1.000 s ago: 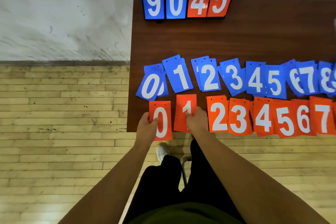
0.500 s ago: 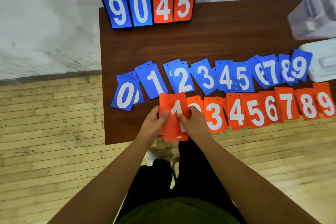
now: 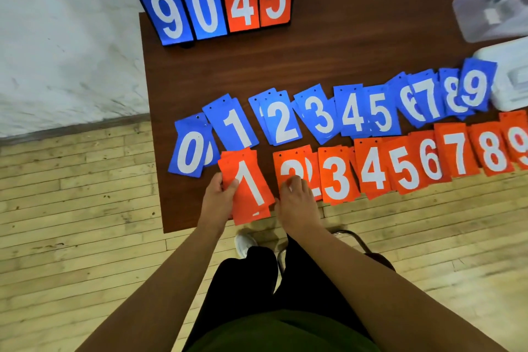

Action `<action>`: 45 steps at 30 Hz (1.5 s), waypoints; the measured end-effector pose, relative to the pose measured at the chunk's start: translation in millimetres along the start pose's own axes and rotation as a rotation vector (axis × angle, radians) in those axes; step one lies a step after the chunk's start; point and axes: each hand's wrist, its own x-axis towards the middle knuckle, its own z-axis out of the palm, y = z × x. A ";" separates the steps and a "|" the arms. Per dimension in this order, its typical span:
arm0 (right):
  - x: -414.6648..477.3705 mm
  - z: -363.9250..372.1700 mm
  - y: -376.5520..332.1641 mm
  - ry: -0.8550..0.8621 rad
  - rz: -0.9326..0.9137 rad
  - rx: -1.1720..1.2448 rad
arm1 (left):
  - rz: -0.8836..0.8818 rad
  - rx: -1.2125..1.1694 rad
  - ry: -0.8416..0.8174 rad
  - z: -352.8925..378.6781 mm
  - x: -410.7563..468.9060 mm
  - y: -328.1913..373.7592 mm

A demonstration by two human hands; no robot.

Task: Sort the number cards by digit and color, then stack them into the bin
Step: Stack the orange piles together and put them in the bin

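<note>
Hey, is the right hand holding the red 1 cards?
No, the left hand grips the red 1 cards, while the right hand rests on the red 2 cards.

Bare table (image 3: 357, 54) — scoreboard (image 3: 220, 0) behind, bin (image 3: 491, 0) right

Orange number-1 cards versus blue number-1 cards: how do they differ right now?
The orange number-1 cards are gripped at their left edge by the left hand; the blue number-1 cards lie with no hand on them. The orange number-1 cards sit in the near row, the blue number-1 cards in the row behind. Both are stacks showing a white 1, tops tilted left.
</note>
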 end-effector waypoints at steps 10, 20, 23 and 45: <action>30.2 -9.6 -6.2 0.079 0.295 -0.046 | -0.052 0.036 0.044 -12.4 -4.5 -11.5; 23.8 1.0 -8.7 0.000 0.134 0.025 | -0.080 0.060 0.059 -12.7 -6.8 -15.8; 30.6 -3.4 -8.8 -0.016 0.154 0.011 | -0.102 0.073 0.075 -15.2 -6.6 -19.8; 16.0 -57.0 8.3 -0.013 0.307 1.034 | -0.077 -0.171 -0.055 28.5 -18.1 18.4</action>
